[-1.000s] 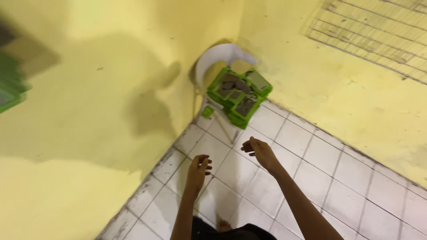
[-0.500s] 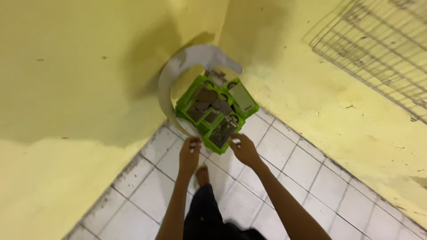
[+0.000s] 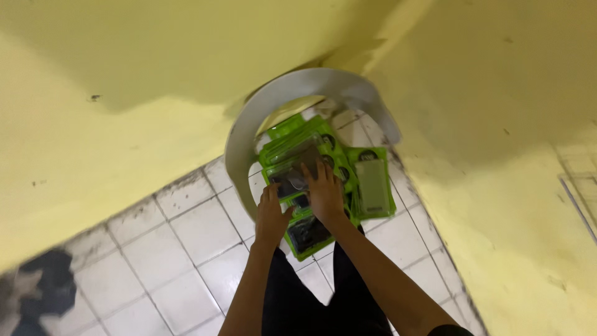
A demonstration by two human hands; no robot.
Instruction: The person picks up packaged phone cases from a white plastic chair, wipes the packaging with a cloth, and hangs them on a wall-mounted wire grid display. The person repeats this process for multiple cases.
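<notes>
Green blister packs (image 3: 323,180), heaped on tiled floor (image 3: 186,230) in a yellow corner. My left hand (image 3: 272,214) and right hand (image 3: 323,190) lie flat on them, fingers spread, gripping nothing.

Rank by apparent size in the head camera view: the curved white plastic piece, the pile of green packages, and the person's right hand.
1. Curved white plastic piece, the widest sweep.
2. Pile of green packages, close behind; partly covered by both hands, so this order is unsure.
3. Right hand, clearly smallest, resting on the pile.
</notes>
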